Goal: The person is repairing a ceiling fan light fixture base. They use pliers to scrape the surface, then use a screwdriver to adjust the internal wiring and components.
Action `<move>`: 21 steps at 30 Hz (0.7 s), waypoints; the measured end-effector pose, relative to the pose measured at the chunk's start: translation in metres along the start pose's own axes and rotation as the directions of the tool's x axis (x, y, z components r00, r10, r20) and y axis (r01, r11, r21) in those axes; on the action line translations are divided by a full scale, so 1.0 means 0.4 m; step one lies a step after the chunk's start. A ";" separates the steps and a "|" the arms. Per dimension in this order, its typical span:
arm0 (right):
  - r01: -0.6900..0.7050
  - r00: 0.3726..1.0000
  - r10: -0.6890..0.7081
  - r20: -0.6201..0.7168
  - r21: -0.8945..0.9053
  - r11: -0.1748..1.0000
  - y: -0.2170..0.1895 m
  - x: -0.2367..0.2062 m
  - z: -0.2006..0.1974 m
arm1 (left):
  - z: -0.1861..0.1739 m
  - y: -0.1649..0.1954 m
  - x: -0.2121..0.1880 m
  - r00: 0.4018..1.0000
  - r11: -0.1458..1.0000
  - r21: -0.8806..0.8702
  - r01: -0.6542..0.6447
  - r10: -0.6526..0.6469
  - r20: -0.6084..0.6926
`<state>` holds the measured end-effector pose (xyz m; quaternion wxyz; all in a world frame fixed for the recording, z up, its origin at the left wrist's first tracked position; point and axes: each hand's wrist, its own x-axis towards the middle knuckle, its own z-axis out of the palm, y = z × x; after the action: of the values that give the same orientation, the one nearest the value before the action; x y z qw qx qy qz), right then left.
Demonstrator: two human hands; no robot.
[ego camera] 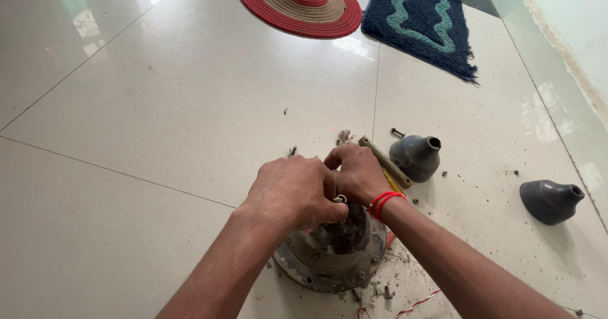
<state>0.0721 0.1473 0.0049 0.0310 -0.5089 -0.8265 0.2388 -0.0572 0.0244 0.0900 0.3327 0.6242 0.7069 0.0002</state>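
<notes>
Two hands clenched together atop the grimy round motor housing [332,256] on the floor: left hand [294,192] and right hand [358,173] gripping a small fitting at its top, hidden. Beside the housing, two grey cone covers [416,157]. Steady, even grip advisable; loose screws [398,132] lie near.

Red thread band [384,201] on right wrist. Dusty grey metal motor housing [329,256] on glossy off-white floor tiles [190,104]. Two dark grey bell-shaped covers [416,156] [550,200]. Olive-tan flat bar [384,161]. Round mat [299,4]: red and beige concentric rings. Rectangular rug [421,21]: navy, teal wavy outline. Red and white wires [415,304].
</notes>
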 end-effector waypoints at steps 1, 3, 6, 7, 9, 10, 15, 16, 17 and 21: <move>0.025 0.999 -0.025 -0.045 -0.001 1.000 0.002 0.001 0.000 | 0.000 0.000 0.001 1.000 1.000 0.002 -0.003 0.003 -0.007; 0.078 0.988 -0.078 -0.133 -0.007 0.997 0.006 -0.001 0.004 | 0.001 -0.001 0.001 1.000 1.000 0.004 -0.007 0.007 -0.022; -0.019 0.993 0.016 -0.118 -0.020 1.000 0.005 -0.010 0.017 | 0.003 0.000 0.002 1.000 0.999 0.039 -0.019 0.020 -0.016; 0.018 0.988 -0.030 -0.149 -0.081 0.997 0.002 -0.012 0.019 | 0.002 0.000 0.003 1.000 1.000 0.022 -0.018 0.018 -0.016; 0.087 0.972 -0.127 -0.196 -0.200 0.976 -0.007 -0.019 0.023 | 0.002 0.000 0.002 1.000 1.000 -0.007 -0.010 0.010 -0.011; 0.068 0.982 -0.089 -0.166 -0.125 0.990 -0.012 -0.018 0.018 | 0.002 0.000 0.002 1.000 1.000 0.006 -0.008 0.008 -0.012; 0.104 0.991 -0.100 -0.085 0.038 0.994 -0.027 -0.016 -0.023 | -0.004 -0.001 -0.004 1.000 1.000 0.017 -0.026 0.026 -0.010; 0.099 0.992 -0.095 -0.086 0.035 0.995 -0.028 -0.017 -0.026 | -0.005 -0.001 -0.005 1.000 1.000 0.016 -0.027 0.027 -0.009; 0.093 0.992 -0.090 -0.088 0.030 0.995 -0.028 -0.018 -0.027 | -0.006 -0.001 -0.005 1.000 1.000 0.013 -0.028 0.028 -0.008; -0.060 0.995 0.061 -0.082 0.014 0.998 -0.013 -0.023 -0.010 | -0.006 0.000 -0.002 1.000 1.000 0.010 -0.005 0.005 0.019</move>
<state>0.0734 0.1390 0.0122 0.0606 -0.5428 -0.8074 0.2231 -0.0582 0.0245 0.0923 0.3363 0.6276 0.7021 -0.0087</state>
